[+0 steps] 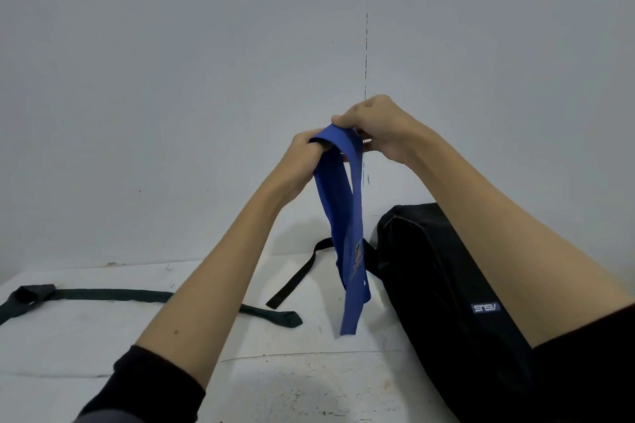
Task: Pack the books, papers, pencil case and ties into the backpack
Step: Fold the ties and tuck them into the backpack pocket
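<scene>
A blue tie (pixel 343 216) hangs doubled over from both my hands, raised in front of the wall. My left hand (pixel 302 154) grips its fold from the left, and my right hand (pixel 374 127) pinches the top of the fold from the right. The tie's two ends dangle down to just above the white table (pixel 103 336). A black backpack (pixel 446 285) lies on the table at the right, partly behind my right forearm, with one black strap (pixel 299 271) trailing to the left. A dark green tie (pixel 113 295) lies flat across the table on the left.
A plain grey wall (pixel 171 79) stands close behind the table, with a thin vertical seam near the middle. The table top is white and scuffed, with a seam running across its front part.
</scene>
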`<control>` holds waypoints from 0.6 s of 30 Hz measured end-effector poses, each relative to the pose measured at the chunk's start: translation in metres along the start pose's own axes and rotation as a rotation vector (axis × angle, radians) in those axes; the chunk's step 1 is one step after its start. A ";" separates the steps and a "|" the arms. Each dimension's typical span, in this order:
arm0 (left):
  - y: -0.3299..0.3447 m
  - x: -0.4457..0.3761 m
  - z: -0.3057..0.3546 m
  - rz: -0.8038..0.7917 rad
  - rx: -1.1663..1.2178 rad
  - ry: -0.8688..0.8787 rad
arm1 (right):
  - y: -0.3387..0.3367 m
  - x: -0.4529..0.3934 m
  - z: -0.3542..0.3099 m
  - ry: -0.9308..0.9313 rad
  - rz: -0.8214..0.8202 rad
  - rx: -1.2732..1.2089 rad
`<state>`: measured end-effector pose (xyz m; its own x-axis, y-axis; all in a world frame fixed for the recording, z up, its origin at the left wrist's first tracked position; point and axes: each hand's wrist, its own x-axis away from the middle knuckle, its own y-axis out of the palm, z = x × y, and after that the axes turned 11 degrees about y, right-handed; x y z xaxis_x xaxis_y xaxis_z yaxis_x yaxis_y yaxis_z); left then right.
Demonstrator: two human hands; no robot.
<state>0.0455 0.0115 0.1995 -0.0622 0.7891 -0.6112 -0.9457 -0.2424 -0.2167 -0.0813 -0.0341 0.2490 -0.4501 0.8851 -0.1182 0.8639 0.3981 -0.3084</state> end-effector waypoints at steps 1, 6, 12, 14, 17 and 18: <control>-0.001 -0.002 0.001 0.011 -0.025 -0.003 | -0.001 0.000 0.001 0.005 -0.008 -0.013; -0.012 -0.015 0.005 0.118 -0.057 -0.057 | -0.010 0.008 0.024 0.091 -0.221 -0.073; -0.018 -0.011 -0.003 -0.020 -0.063 -0.160 | -0.011 0.011 0.038 0.082 -0.201 -0.137; -0.013 -0.004 -0.009 -0.074 0.046 -0.196 | -0.009 0.011 0.031 0.040 -0.142 -0.163; -0.002 0.004 -0.015 -0.048 0.265 -0.226 | -0.005 0.012 0.024 -0.015 -0.047 -0.125; 0.001 0.005 -0.016 -0.040 0.345 -0.233 | -0.004 0.012 0.023 -0.028 -0.022 -0.115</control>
<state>0.0490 0.0057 0.1840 -0.0567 0.9103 -0.4100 -0.9978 -0.0370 0.0558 -0.0951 -0.0306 0.2267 -0.4737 0.8695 -0.1399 0.8735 0.4436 -0.2007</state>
